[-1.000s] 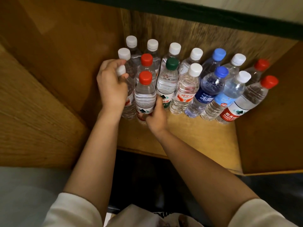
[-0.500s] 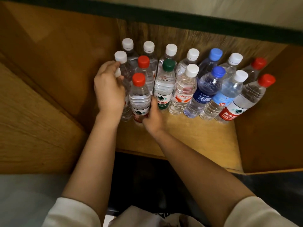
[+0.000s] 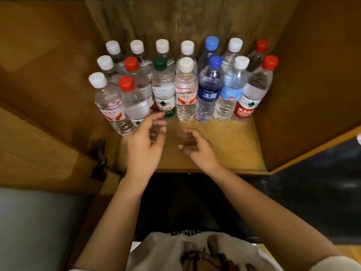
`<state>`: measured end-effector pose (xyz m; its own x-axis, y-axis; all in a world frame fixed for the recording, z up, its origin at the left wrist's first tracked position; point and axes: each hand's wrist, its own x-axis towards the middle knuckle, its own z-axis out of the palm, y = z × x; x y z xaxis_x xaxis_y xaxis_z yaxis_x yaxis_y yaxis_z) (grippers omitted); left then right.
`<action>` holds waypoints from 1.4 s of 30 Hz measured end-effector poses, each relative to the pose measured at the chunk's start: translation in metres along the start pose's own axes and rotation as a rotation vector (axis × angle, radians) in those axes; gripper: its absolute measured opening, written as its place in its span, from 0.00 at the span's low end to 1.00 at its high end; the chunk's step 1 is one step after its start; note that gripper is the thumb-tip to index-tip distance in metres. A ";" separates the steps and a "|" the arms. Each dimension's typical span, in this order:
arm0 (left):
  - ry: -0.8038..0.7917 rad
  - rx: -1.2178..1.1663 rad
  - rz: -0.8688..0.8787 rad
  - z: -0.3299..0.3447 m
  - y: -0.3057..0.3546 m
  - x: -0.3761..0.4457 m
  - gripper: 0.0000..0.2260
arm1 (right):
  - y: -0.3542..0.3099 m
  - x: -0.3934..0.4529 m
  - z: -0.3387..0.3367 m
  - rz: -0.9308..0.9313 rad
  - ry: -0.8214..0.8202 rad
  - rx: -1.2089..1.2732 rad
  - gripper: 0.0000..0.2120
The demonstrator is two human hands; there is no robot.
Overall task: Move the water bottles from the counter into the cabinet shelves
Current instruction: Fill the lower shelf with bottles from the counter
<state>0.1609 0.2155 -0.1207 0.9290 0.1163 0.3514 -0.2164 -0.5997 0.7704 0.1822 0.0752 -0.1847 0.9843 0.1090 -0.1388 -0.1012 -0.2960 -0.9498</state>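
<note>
**Bottles stand packed on the shelf, both hands free**

The brown wooden cabinet shelf (image 3: 224, 145) carries a cluster of clear plastic water bottles (image 3: 183, 89) standing upright, packed toward its back edge and spanning from left wall to right wall, with caps of white, red, blue and green. The front strip of the shelf lies bare. Over that strip hover the left hand (image 3: 144, 143), fingers loosely spread near the front-left bottles without gripping them, and the right hand (image 3: 197, 147), fingers relaxed and apart, holding nothing.
</note>
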 end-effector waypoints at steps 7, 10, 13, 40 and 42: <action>-0.484 -0.098 -0.110 0.072 0.030 -0.051 0.11 | 0.041 -0.092 -0.096 0.035 0.032 -0.055 0.09; -0.641 -0.121 -0.132 0.112 0.056 -0.069 0.12 | 0.057 -0.129 -0.145 0.074 0.122 -0.048 0.07; -0.777 -0.122 -0.131 0.154 0.085 -0.086 0.10 | 0.070 -0.158 -0.194 0.125 0.201 -0.022 0.07; -0.851 -0.494 0.023 0.476 0.316 -0.102 0.30 | 0.180 -0.238 -0.494 0.179 1.011 -0.059 0.36; -0.858 -0.467 0.018 0.482 0.318 -0.100 0.33 | 0.182 -0.233 -0.501 0.163 0.976 -0.089 0.37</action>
<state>0.1440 -0.3690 -0.1674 0.7874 -0.6164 0.0008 -0.1580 -0.2006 0.9669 0.0072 -0.4797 -0.1848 0.6506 -0.7568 0.0636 -0.2741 -0.3120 -0.9097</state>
